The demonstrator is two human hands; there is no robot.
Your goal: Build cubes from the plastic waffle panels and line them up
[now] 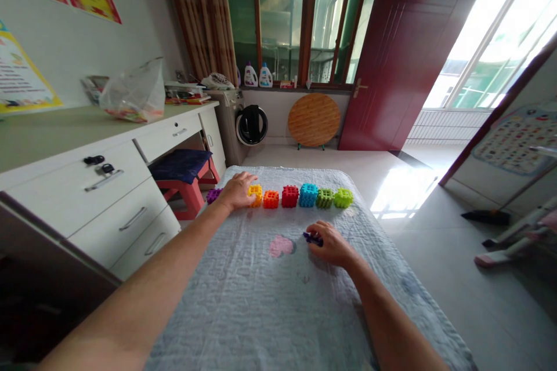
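Observation:
Several coloured lattice cubes stand in a row across the far part of the cloth-covered surface: purple (213,195), yellow (256,196), orange (270,199), red (290,196), blue (308,195), dark green (325,197) and lime green (343,197). My left hand (239,190) is at the yellow cube's left side, its fingers curved over something I cannot make out between purple and yellow. Nearer to me, my right hand (328,242) has its fingers closed on a small dark purple piece (313,238), just above or on the cloth.
The blue-grey cloth (261,295) has a pink patch. A white desk (78,133) with a plastic bag (137,93) stands at the left, beside a pink stool (191,194). A washing machine (230,127) and a round wooden board (314,119) are beyond.

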